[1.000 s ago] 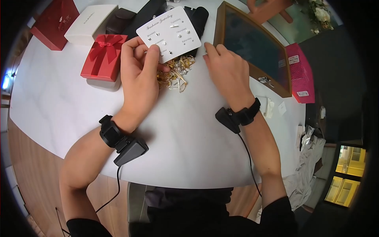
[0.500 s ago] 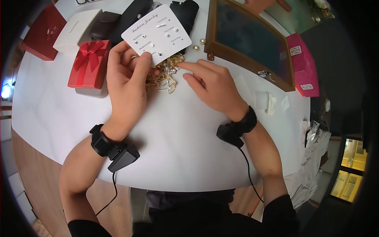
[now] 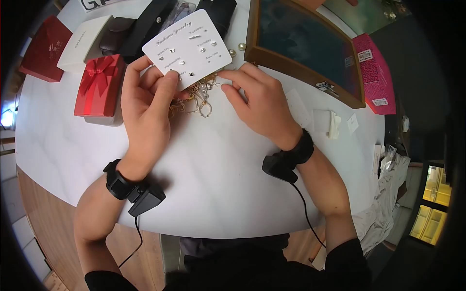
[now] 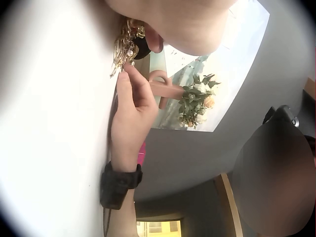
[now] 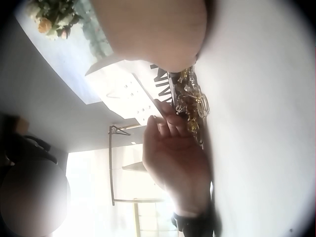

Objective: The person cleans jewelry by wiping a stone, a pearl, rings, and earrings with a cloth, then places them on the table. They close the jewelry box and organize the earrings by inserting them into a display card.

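Observation:
My left hand (image 3: pixel 148 104) grips a white earring card (image 3: pixel 189 46) by its lower corner, thumb on the printed face. Small studs sit on the card under weekday names. Just below it lies a tangled heap of gold and silver jewelry (image 3: pixel 196 97), partly covered by card and fingers. At the heap's right side is my right hand (image 3: pixel 264 99), its index finger reaching to the pieces and its thumb a little apart. From the left wrist view, these fingertips are right at the edge of the jewelry heap (image 4: pixel 126 47).
A wooden case (image 3: pixel 357 99) with a dark glass lid stands at right, two pearl-like beads (image 3: pixel 232 53) by its corner. Beyond it lies a pink package (image 3: pixel 376 72). At left are a red bowed gift box (image 3: pixel 99 87), a white box (image 3: pixel 82 46) and a dark red box (image 3: pixel 43 48).
My right hand has moved from beside the wooden case to the jewelry heap. The left hand, still holding the card, appears further left as the view shifts; the beads have come into sight.

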A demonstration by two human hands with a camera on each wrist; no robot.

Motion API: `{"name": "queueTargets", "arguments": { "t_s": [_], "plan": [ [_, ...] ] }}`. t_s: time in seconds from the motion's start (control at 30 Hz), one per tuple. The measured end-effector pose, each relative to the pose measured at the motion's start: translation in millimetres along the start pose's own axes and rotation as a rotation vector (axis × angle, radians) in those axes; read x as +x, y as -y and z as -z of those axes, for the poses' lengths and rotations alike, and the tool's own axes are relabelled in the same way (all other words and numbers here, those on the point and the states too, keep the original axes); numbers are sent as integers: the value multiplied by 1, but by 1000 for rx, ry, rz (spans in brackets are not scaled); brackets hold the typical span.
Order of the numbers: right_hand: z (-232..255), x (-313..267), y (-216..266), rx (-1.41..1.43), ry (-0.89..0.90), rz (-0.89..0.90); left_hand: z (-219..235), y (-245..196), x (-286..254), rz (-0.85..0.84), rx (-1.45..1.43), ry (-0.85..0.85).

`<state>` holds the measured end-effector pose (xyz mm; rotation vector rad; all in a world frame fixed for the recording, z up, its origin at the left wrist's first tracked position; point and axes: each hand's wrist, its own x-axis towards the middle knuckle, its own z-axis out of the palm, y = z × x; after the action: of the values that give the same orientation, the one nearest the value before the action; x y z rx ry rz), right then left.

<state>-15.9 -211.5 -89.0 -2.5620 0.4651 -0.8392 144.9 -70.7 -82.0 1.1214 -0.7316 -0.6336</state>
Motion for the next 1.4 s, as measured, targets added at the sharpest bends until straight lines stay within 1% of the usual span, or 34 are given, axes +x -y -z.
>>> {"name": "queueTargets", "arguments": {
  "t_s": [0.23, 0.3, 0.43, 0.5, 0.6, 0.8, 1.03, 1.13, 1.2, 1.23, 1.3, 1.33, 1.4],
  "plan": [
    [1, -1, 0, 24, 39, 4, 1, 1, 0, -14, 5, 14],
    [0, -2, 0, 26, 38, 41, 1, 1, 0, -20, 24, 22],
    [0, -1, 3, 9, 68, 12, 1, 2, -1, -34, -1, 36],
    [0, -2, -1, 19, 69, 47, -1, -1, -2, 15, 7, 36],
    [1, 0, 4, 20, 79, 19, 0, 1, -2, 31, -41, 35],
    [-2, -2, 1, 46, 78, 77, 0, 0, -2, 41, -26, 41],
    [-3, 0, 3, 19, 57, 86, 0, -2, -2, 56, -29, 41],
    [0, 0, 4, -19, 82, 72, -2, 0, -2, 39, -30, 54],
    [-1, 1, 6, 35, 51, -61, -1, -1, -1, 49, -43, 37],
    [-1, 1, 6, 38, 53, -60, -1, -1, -2, 49, -41, 34],
    [0, 1, 5, 204, -8, -141, -3, -2, -2, 61, -50, 28],
    [1, 0, 3, 202, -8, -141, -4, -2, -2, 61, -51, 29],
    [1, -1, 0, 300, -1, -236, -2, -3, -2, 68, -54, 43]
  ]
}}
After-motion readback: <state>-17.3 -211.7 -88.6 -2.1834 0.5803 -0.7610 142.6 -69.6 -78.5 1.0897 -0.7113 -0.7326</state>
